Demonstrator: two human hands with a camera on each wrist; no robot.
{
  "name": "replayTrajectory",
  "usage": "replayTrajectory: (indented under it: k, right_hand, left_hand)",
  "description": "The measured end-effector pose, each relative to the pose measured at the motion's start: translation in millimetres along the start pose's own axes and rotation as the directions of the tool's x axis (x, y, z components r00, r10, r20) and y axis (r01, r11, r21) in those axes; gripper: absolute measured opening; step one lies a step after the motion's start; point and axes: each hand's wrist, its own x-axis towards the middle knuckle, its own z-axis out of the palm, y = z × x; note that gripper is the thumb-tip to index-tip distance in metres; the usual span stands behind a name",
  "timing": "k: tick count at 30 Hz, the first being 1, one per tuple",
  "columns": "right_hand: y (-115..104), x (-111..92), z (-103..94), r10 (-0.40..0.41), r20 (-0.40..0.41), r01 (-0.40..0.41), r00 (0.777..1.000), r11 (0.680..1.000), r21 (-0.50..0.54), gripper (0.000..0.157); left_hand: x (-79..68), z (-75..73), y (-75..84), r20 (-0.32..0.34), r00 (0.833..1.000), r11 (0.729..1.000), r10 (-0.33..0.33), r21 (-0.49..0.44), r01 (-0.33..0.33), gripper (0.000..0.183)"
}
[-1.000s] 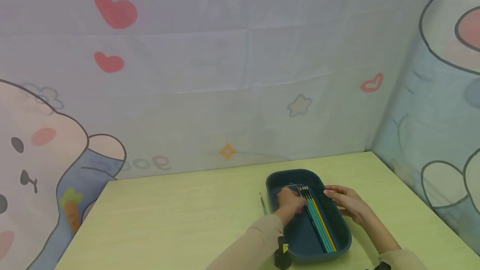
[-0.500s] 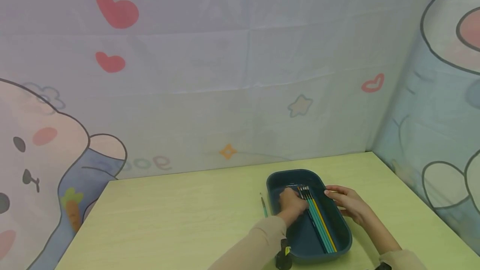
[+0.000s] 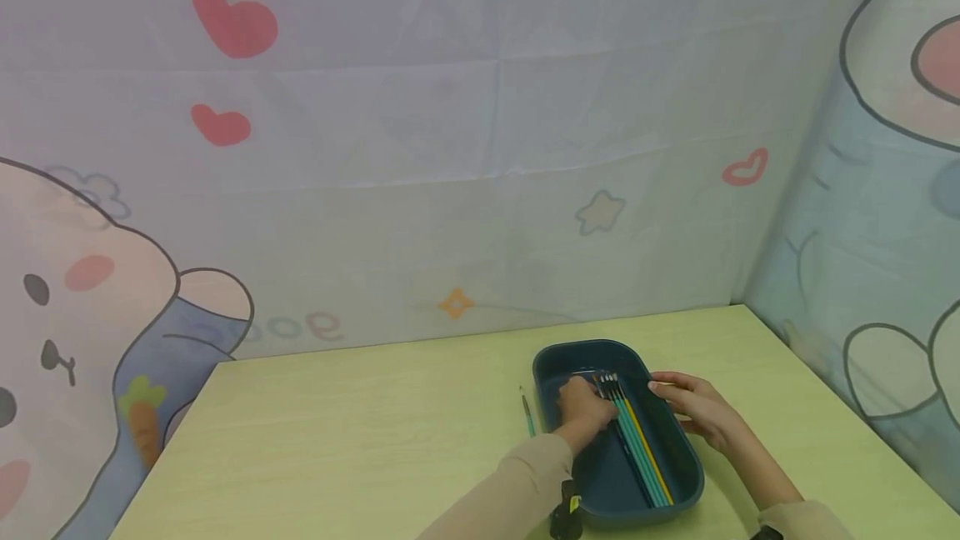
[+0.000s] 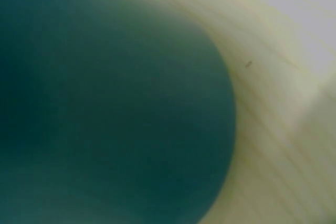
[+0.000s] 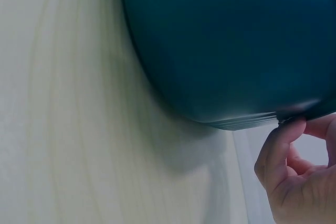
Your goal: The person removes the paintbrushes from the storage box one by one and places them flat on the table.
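Observation:
A dark blue-green tray [image 3: 678, 448] with rounded corners stands on the table, also filling much of the left wrist view. Inside it, several paintbrushes [image 3: 641, 440] lie side by side, most teal-handled, one yellow and one dark, bristles toward the far end. My left hand [image 3: 587, 411] reaches into the tray with curled fingers, its thumb side against the brushes; it seems to pinch one at the left of the bunch, though the fingertips are hidden. My right hand [image 3: 697, 408] grips the tray's right rim; the right wrist view shows thumb and fingers [image 5: 286, 140] at the tray's edge.
Left of the tray, one more teal paintbrush [image 3: 527, 412] lies on the pale wooden table [image 3: 360, 432], partly hidden by the left sleeve. A printed cloth [image 3: 420, 148] hangs behind the table and continues along the right side.
My left hand has shifted slightly right, toward the brushes. A brush tip at the left of the bunch now fans out a little. The right hand and tray hold still.

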Motion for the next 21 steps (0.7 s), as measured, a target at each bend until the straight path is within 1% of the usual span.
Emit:
replayTrajectory:
  k: [7,14,17,21]
  right_hand:
    - [1.0,0.4,-0.4,0.001,-0.005,-0.001,1.000,1.000,-0.003,0.064]
    - [1.0,0.0,-0.4,0.000,-0.009,0.000,1.000,1.000,0.000,0.063]
    - [0.9,-0.3,-0.4,-0.001,-0.010,0.001,1.000,1.000,-0.001,0.063]
    - [0.6,-0.4,0.0,-0.003,-0.014,0.003,1.000,1.000,0.000,0.064]
  left_hand:
    - [0.0,1.6,-1.4,-0.002,0.999,0.999,0.032,0.029,-0.032,0.038]
    - [0.3,2.5,-1.6,-0.002,1.000,0.999,0.031,0.036,-0.030,0.047]
    - [0.7,2.0,-2.0,0.003,0.999,0.999,0.036,0.030,-0.036,0.043]
    - [0.9,0.9,-1.8,-0.005,1.000,0.999,0.030,0.034,-0.030,0.028]
